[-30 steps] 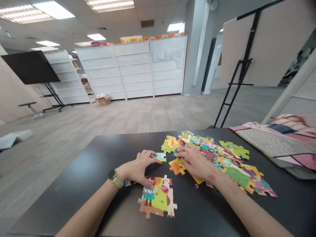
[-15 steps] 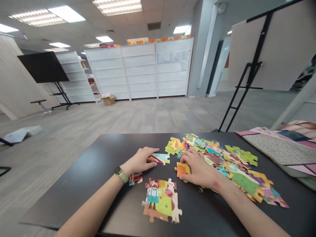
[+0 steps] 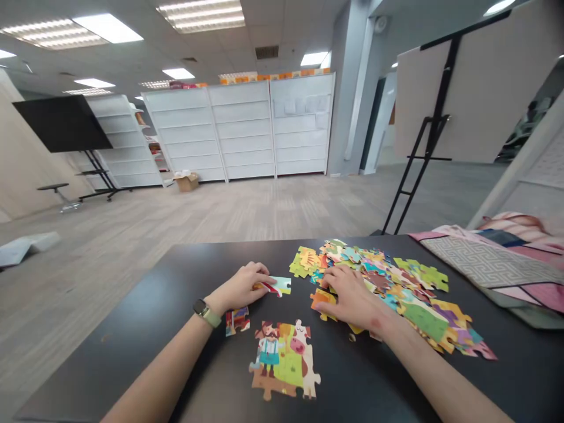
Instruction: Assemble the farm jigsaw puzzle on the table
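Observation:
My left hand (image 3: 244, 288) has its fingers drawn together on a pale blue, green and red puzzle piece (image 3: 284, 285) lying at the table; the piece's left part is hidden under them. A dark red and blue piece (image 3: 237, 321) lies beside my left wrist. My right hand (image 3: 350, 298) rests palm down at the near left side of a loose pile of puzzle pieces (image 3: 392, 279). Its fingers are apart, with the thumb on an orange piece (image 3: 318, 296). Between my forearms is a joined puzzle section (image 3: 284, 359) showing a farmer and a cow.
The dark table (image 3: 145, 329) carries everything. Patterned pink and grey fabric (image 3: 493, 264) lies along its right edge. Beyond stand an easel-like black stand (image 3: 416, 176), white shelving (image 3: 242, 132) and a screen on a stand (image 3: 64, 123).
My left fingers have closed in over the pale blue piece. My right thumb has shifted up onto the orange piece. The view has turned slightly right.

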Available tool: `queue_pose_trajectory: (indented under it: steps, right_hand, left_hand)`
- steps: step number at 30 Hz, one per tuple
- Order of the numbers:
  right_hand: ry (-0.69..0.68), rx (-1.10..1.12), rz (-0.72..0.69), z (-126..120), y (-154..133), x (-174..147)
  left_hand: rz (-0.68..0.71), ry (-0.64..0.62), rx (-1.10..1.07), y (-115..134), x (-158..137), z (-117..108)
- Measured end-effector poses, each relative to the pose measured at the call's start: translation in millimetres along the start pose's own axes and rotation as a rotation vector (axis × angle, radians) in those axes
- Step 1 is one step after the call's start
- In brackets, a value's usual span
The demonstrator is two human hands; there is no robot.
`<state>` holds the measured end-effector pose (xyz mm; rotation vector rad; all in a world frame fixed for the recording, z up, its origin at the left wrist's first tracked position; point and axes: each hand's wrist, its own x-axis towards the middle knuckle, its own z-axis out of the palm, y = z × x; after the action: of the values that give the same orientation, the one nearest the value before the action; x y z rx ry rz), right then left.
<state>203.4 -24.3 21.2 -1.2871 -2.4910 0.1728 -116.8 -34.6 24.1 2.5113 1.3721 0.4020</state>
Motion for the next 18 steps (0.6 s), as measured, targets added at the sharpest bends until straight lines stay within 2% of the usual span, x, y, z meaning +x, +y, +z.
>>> queue_pose_trajectory:
  steps: [6, 11, 18]
  right_hand:
    - [0.1, -0.021, 0.015, 2.0, 14.3, 6.1]
    - [0.102, -0.072, 0.085, 6.1, 24.6, 23.5]
    - [-0.022, -0.085, 0.022, 21.8, -14.4, 53.0]
  left_hand:
    - [-0.104, 0.073, 0.047, -28.8, -4.0, -9.5]
    - [-0.119, 0.108, 0.042, -29.9, -1.5, -5.0]
    - [-0.116, 0.119, 0.039, -23.8, -1.2, -4.2]
